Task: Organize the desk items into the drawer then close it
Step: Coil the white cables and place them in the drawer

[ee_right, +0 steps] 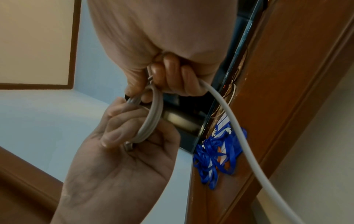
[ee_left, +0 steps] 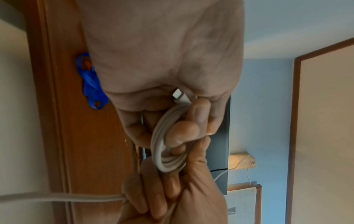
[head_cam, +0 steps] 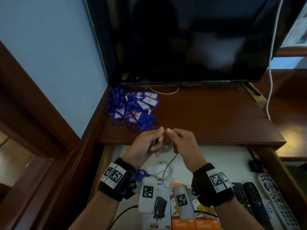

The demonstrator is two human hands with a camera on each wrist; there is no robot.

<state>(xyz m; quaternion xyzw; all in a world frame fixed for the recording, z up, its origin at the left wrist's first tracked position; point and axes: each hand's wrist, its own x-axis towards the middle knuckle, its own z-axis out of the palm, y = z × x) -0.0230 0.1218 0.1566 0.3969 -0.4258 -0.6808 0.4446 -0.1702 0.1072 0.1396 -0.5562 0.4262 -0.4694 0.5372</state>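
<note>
Both hands are raised over the open drawer [head_cam: 191, 156], at the desk's front edge. My left hand [head_cam: 149, 143] grips a small coil of white cable [ee_left: 162, 144], its fingers curled round the loops, with a white plug [ee_left: 177, 93] showing at the palm. My right hand [head_cam: 179, 141] pinches the same cable [ee_right: 226, 112] beside the coil. The loose end [head_cam: 167, 168] hangs down into the drawer. A heap of blue lanyards with badge holders [head_cam: 132, 110] lies on the desk top, back left.
A dark monitor [head_cam: 182, 39] stands at the back of the brown desk [head_cam: 207, 113]. The drawer holds another coiled white cable [head_cam: 159, 171], charger boxes [head_cam: 182, 224], several remote controls [head_cam: 259, 201] and a black item [head_cam: 255, 166]. A white cord [head_cam: 270, 72] hangs at right.
</note>
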